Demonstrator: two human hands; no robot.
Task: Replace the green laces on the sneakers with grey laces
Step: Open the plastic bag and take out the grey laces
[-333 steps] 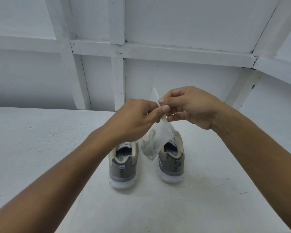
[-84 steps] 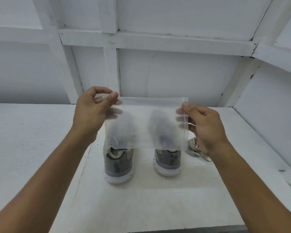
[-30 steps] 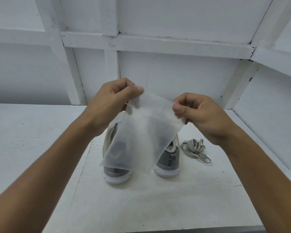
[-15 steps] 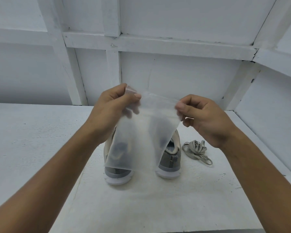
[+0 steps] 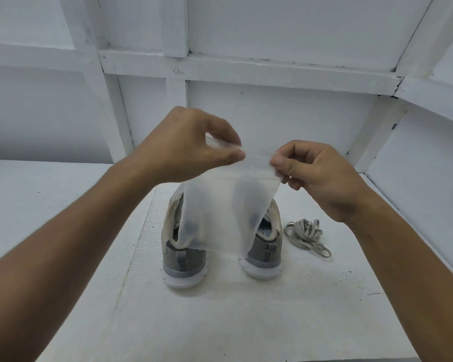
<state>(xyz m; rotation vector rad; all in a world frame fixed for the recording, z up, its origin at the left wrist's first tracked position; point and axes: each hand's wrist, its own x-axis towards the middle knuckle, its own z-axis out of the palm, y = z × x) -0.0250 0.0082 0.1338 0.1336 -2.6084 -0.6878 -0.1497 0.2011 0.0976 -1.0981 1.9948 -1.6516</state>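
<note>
The left hand [image 5: 191, 150] is raised over the table with thumb and forefinger closed in a narrow pinch on the upper left corner of a translucent frosted plastic bag [image 5: 228, 205]; its other fingers curl loosely into the palm and touch nothing else. The right hand [image 5: 317, 176] pinches the opposite upper corner of the same bag between thumb and forefinger, the remaining fingers folded under; the two hands are near each other, with the bag's top edge stretched between them. The bag hangs flat and limp, slanting down toward the left, its lower edge in front of the shoe collars.

Below it, two grey and beige mesh sneakers with white soles stand side by side on the white painted tabletop [image 5: 220, 322], heels toward the camera: the sneaker on the left [image 5: 185, 259] and the sneaker on the right [image 5: 266, 254]; their fronts and lacing are hidden behind the bag, showing only as dark blurs through it. A loose bundle of flat grey laces [image 5: 306, 236] lies on the tabletop just beside the sneaker on the right, under the right wrist and touched by neither hand. A white panelled wall [image 5: 272, 113] rises behind.
</note>
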